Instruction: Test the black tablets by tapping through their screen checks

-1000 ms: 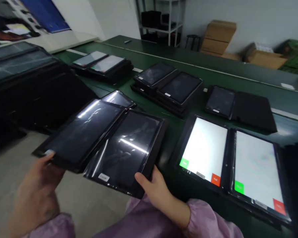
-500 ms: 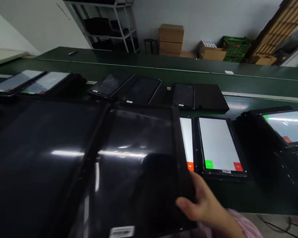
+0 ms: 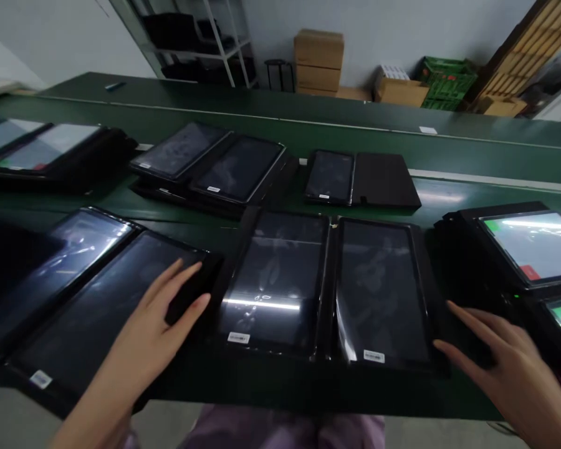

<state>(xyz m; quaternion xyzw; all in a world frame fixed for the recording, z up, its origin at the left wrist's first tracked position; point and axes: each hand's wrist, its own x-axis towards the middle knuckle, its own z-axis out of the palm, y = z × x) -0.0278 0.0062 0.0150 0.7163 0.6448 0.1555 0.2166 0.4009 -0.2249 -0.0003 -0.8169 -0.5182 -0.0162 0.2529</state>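
Two dark-screened tablets lie side by side in a black tray on the green table in front of me: the left tablet (image 3: 275,284) and the right tablet (image 3: 378,293). My right hand (image 3: 509,368) hovers with fingers spread just past the tray's right edge, holding nothing. My left hand (image 3: 144,330) rests open on the right tablet (image 3: 107,299) of another dark pair (image 3: 60,262) at the near left.
More tablet pairs lie farther back: a dark pair (image 3: 210,162), a single tablet with a black cover (image 3: 359,178), lit screens far left (image 3: 37,146). Lit tablets (image 3: 533,240) stand at the right. Cardboard boxes (image 3: 318,59), green crates (image 3: 446,81) and a shelf line the wall.
The pair of dark tablets I was carrying has been set down on top of the lit pair in front of me. Both hands have let go and spread apart.
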